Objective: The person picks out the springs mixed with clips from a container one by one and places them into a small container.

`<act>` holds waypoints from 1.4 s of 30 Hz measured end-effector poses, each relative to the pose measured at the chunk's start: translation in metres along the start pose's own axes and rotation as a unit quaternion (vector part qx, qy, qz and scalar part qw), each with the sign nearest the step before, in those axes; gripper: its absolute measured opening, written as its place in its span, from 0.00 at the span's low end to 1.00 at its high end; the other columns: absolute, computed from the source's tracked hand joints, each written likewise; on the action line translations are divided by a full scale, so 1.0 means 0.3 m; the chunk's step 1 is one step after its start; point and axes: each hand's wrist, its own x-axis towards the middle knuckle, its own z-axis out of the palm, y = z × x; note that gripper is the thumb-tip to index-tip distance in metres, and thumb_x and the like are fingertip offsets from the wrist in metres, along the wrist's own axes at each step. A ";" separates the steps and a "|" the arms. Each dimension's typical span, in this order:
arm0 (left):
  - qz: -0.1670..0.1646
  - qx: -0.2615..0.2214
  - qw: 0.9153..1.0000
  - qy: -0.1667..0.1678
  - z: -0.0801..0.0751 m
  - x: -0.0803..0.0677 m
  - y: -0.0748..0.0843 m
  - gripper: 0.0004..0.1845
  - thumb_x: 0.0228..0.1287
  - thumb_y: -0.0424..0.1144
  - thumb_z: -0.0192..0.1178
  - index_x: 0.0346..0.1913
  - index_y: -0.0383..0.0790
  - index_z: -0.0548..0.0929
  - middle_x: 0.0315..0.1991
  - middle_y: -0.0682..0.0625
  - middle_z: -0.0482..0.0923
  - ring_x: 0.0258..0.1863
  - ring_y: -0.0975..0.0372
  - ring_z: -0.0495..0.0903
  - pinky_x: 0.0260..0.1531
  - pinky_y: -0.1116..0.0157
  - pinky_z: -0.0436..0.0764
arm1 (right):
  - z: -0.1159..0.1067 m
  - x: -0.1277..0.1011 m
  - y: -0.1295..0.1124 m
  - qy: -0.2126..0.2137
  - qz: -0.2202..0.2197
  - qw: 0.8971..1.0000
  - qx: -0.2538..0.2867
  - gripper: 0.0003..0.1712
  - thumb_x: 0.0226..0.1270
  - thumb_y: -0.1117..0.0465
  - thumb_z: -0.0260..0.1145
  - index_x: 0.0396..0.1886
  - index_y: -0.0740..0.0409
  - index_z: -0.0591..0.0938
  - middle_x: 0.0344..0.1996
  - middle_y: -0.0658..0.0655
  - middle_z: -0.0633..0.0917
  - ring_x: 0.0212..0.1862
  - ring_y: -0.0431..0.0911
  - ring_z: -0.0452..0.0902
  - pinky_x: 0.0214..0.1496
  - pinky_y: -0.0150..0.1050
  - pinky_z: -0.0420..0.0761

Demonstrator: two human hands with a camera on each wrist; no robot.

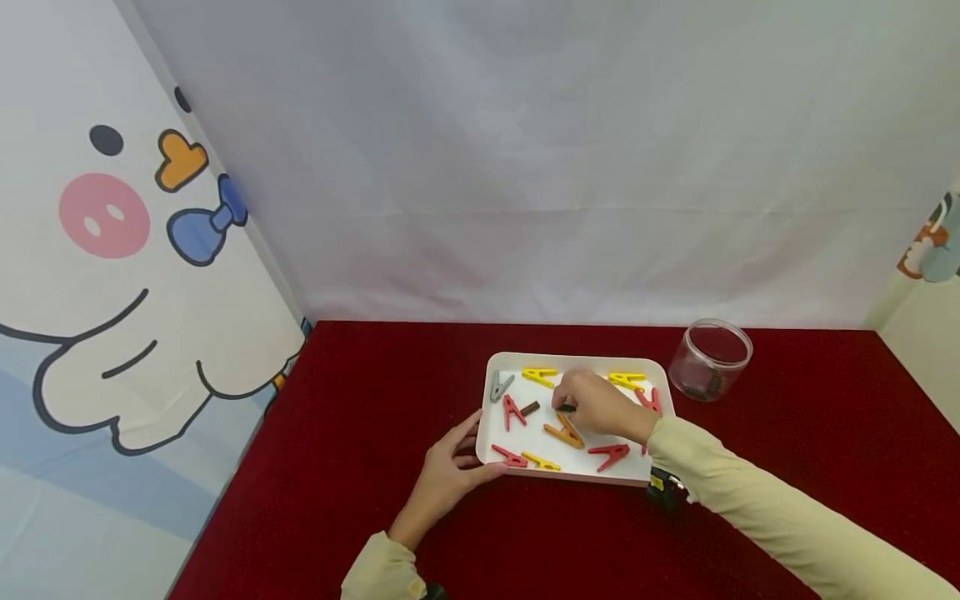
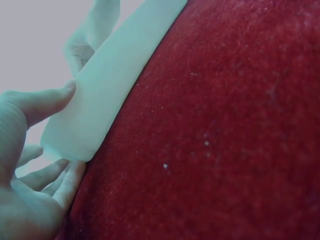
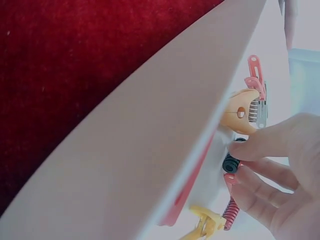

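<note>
My right hand [image 1: 596, 404] is over the white tray [image 1: 457, 477], pinching a small black ridged cylinder [image 3: 231, 163] between thumb and fingertips. An orange spring clip [image 1: 567, 433] lies just below that hand. Left of it is a brown ridged piece [image 1: 530, 408], close to a red clip [image 1: 513, 412]. At the tray's front left corner my left hand [image 1: 442, 475] holds on, its thumb along the front wall [image 2: 95, 105] and its fingers at the left side.
More clips lie spread in the tray: yellow [image 1: 538, 377], red [image 1: 609, 455] and grey [image 1: 500, 387]. Behind the tray's right end stands a clear round jar [image 1: 684, 367] with dark pieces at its bottom. Red cloth [image 1: 360, 392] covers the table, and a white curtain hangs behind.
</note>
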 end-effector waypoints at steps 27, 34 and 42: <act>0.008 0.009 1.000 0.002 0.003 0.000 -0.003 0.45 0.49 0.45 0.74 0.71 0.46 0.63 0.62 0.44 0.69 0.56 0.53 0.73 0.48 0.60 0.78 | -0.020 -0.018 -0.006 -0.035 -0.019 0.999 0.003 0.20 0.46 0.82 0.57 0.37 0.64 0.86 0.36 0.56 0.84 0.38 0.47 0.76 0.41 0.39 0.79; 0.006 0.006 1.000 -0.002 0.005 0.001 0.000 0.46 0.49 0.45 0.74 0.71 0.46 0.63 0.62 0.45 0.69 0.56 0.55 0.72 0.47 0.62 0.78 | -0.037 -0.019 0.014 -0.022 -0.034 0.999 0.032 0.17 0.46 0.81 0.59 0.34 0.64 0.86 0.34 0.56 0.83 0.28 0.43 0.73 0.28 0.31 0.74; 0.003 0.009 1.000 0.003 0.002 0.001 0.000 0.46 0.48 0.47 0.74 0.71 0.47 0.63 0.60 0.45 0.71 0.55 0.55 0.73 0.48 0.61 0.78 | -0.064 -0.030 0.029 -0.002 -0.049 0.997 0.053 0.14 0.47 0.79 0.63 0.31 0.63 0.85 0.32 0.54 0.83 0.27 0.41 0.76 0.27 0.30 0.76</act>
